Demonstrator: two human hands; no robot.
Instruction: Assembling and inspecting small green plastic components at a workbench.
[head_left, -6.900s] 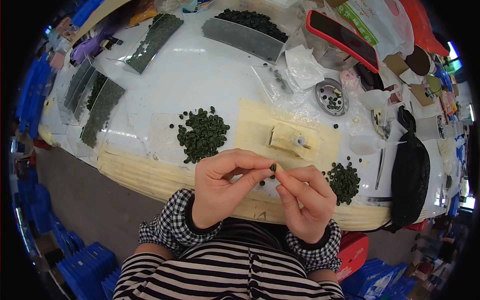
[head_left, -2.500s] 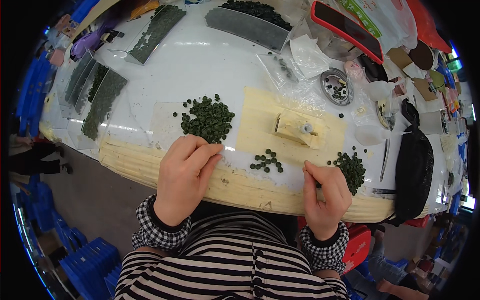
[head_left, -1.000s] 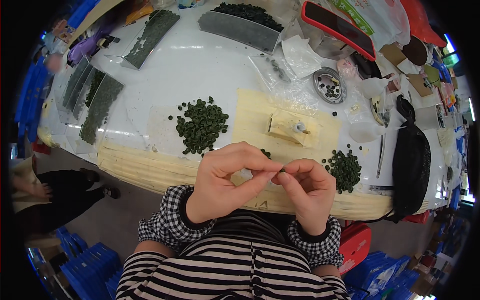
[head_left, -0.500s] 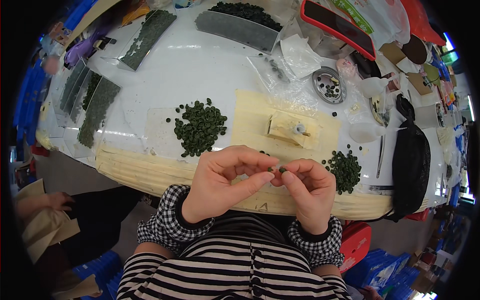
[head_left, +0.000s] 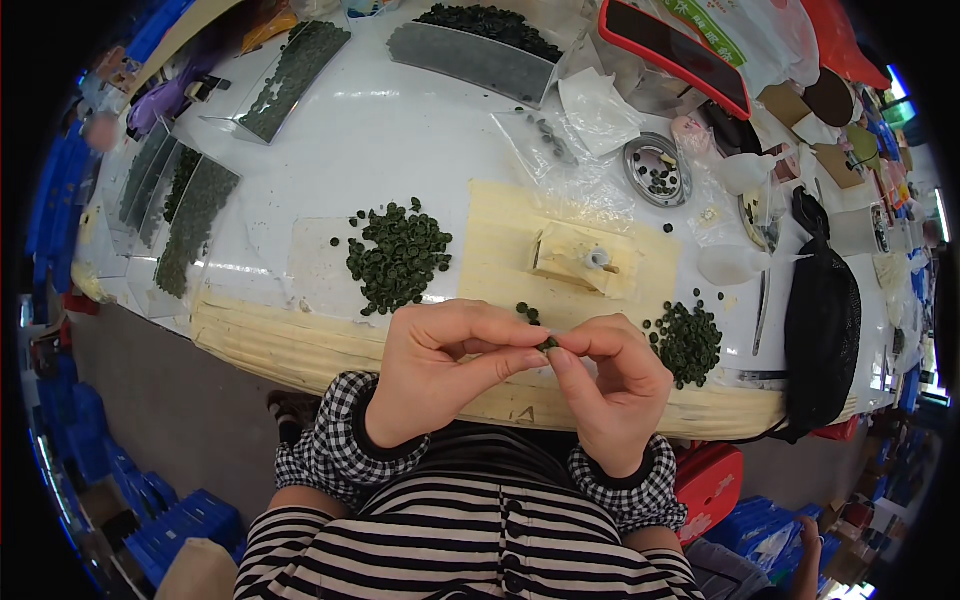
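In the head view, the left hand (head_left: pixel 425 368) and right hand (head_left: pixel 615 388) were tip to tip — each thumb and forefinger pinched closed on a small green piece (head_left: pixel 548 343) — near the table edge (head_left: pixel 280 338), between a larger pile (head_left: pixel 398 258) and a smaller pile (head_left: pixel 687 345).

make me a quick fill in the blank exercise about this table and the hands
1. The left hand and right hand pinch at least one small piece, coloured dark ____.
2. The bigger pile lies to the ____ of the smaller pile.
3. The phone is framed in ____.
4. The checked cuffs are black and ____.

Missing words: green; left; red; white.
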